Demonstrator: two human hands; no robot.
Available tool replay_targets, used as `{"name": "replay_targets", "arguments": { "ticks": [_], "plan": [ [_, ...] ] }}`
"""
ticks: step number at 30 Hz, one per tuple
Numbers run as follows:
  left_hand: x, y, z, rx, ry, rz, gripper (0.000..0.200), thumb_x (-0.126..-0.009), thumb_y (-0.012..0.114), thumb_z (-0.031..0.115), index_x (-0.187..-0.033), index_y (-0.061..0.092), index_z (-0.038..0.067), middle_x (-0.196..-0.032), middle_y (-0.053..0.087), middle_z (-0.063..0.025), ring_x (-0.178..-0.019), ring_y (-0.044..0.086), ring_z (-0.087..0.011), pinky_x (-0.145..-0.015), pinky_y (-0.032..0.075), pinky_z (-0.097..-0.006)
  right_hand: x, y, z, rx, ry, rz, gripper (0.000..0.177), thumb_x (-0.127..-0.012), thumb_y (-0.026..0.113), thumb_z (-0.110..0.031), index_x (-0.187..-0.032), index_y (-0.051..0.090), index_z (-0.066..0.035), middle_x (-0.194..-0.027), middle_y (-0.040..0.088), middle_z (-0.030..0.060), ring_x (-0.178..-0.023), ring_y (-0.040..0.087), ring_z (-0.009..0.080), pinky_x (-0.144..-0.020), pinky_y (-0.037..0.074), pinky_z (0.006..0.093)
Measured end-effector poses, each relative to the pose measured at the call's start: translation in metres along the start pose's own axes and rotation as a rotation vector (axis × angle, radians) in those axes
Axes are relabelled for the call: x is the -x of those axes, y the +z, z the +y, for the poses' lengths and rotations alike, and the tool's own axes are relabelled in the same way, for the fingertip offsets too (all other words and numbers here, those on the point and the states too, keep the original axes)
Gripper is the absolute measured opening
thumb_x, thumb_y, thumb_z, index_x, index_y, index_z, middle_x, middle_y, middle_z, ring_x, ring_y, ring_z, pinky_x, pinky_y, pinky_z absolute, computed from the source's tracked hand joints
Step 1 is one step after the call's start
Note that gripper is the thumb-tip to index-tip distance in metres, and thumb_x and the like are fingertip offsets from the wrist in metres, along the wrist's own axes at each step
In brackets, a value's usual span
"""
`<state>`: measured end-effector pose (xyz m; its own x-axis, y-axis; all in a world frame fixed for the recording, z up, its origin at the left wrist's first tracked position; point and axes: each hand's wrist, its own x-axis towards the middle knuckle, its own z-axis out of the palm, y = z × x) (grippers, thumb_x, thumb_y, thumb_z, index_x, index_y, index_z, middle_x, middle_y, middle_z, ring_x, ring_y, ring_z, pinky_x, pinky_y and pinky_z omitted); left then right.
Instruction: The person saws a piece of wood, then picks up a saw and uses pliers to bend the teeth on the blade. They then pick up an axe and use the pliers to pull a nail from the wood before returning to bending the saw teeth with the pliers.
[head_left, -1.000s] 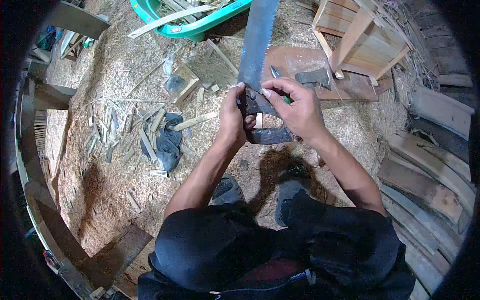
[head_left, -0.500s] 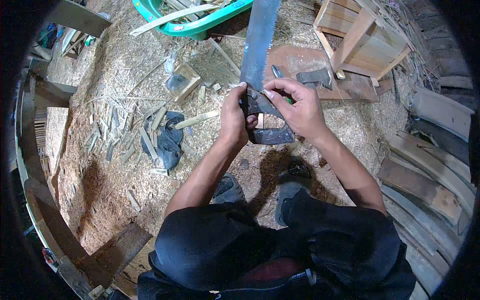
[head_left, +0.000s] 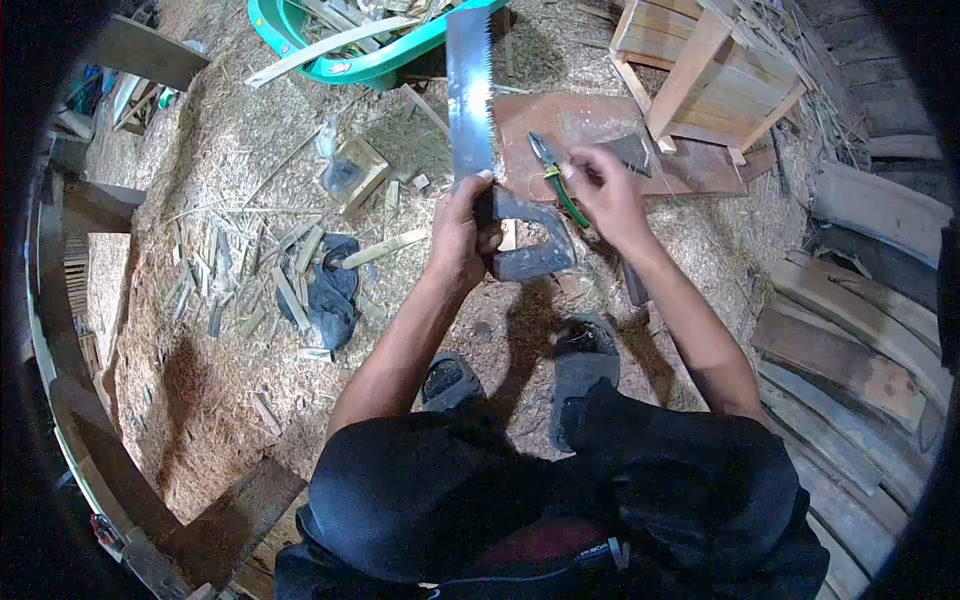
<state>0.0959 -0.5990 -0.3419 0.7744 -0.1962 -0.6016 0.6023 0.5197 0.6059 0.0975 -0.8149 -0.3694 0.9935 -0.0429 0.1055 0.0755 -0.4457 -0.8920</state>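
My left hand [head_left: 460, 225] grips a handsaw at the joint of blade and handle, its thumb on the metal. The saw's toothed blade [head_left: 468, 100] points away from me, and its dark, worn loop handle [head_left: 535, 262] extends to the right. Off to the right of the saw, my right hand [head_left: 608, 195] has curled fingers smeared by motion; whether anything is in them cannot be made out. Just left of those fingers, pliers [head_left: 552, 170] with green and yellow handles lie at the brown board [head_left: 520, 120]. A dark, flat object [head_left: 632, 152] on the board is partly hidden behind the right hand.
A green tub [head_left: 375, 66] of wood scraps stands at the top. At upper right is a wooden crate-like piece [head_left: 740, 90]. Planks [head_left: 840, 355] are piled on the right. Wood offcuts and a dark plastic bag [head_left: 335, 290] lie on the shavings at left.
My right hand has left the saw handle and moved right, beside the pliers. The saw, still in my left hand, has shifted slightly left and tilted, its blade now catching the light.
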Motion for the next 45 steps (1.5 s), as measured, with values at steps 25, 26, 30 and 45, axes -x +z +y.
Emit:
{"name": "replay_targets", "arguments": {
  "ticks": [25,26,30,45],
  "plan": [
    [-0.004,-0.012,0.002,-0.464,0.663,0.196,0.014,-0.091,0.063,0.014,-0.089,0.059,0.001,-0.075,0.057,0.0012,-0.066,0.05,-0.0071,-0.059,0.042,-0.0251,0.038,-0.004,-0.115,-0.81,0.553,-0.296,0.028,-0.105,0.04,-0.026,-0.123,0.046,-0.005,-0.088,0.063,0.011,-0.055,0.057,0.0119,-0.039,0.046,0.0246],
    [-0.004,-0.013,0.002,-0.442,0.655,0.19,0.013,-0.091,0.063,0.014,-0.089,0.059,0.001,-0.074,0.057,0.0014,-0.067,0.05,-0.0068,-0.059,0.042,-0.025,0.04,0.001,-0.118,-0.832,0.54,-0.224,0.028,-0.105,0.04,-0.026,-0.123,0.046,-0.005,-0.087,0.063,0.0108,-0.054,0.056,0.012,-0.038,0.045,0.0247],
    [-0.002,-0.009,0.001,-0.428,0.668,0.169,0.012,-0.091,0.062,0.012,-0.088,0.059,0.001,-0.073,0.056,0.0023,-0.066,0.049,-0.0056,-0.058,0.041,-0.0241,0.04,-0.002,-0.128,-0.769,0.587,-0.338,0.028,-0.105,0.04,-0.027,-0.122,0.045,-0.005,-0.086,0.062,0.0112,-0.055,0.057,0.0129,-0.039,0.045,0.0254],
    [-0.002,-0.009,-0.001,-0.406,0.635,0.117,0.013,-0.092,0.062,0.013,-0.09,0.058,0.001,-0.074,0.056,0.0023,-0.066,0.049,-0.0058,-0.058,0.041,-0.0241,0.044,-0.003,-0.13,-0.678,0.498,-0.278,0.031,-0.105,0.042,-0.028,-0.124,0.045,-0.004,-0.083,0.062,0.0095,-0.051,0.056,0.0117,-0.037,0.044,0.0252]
  ]
}}
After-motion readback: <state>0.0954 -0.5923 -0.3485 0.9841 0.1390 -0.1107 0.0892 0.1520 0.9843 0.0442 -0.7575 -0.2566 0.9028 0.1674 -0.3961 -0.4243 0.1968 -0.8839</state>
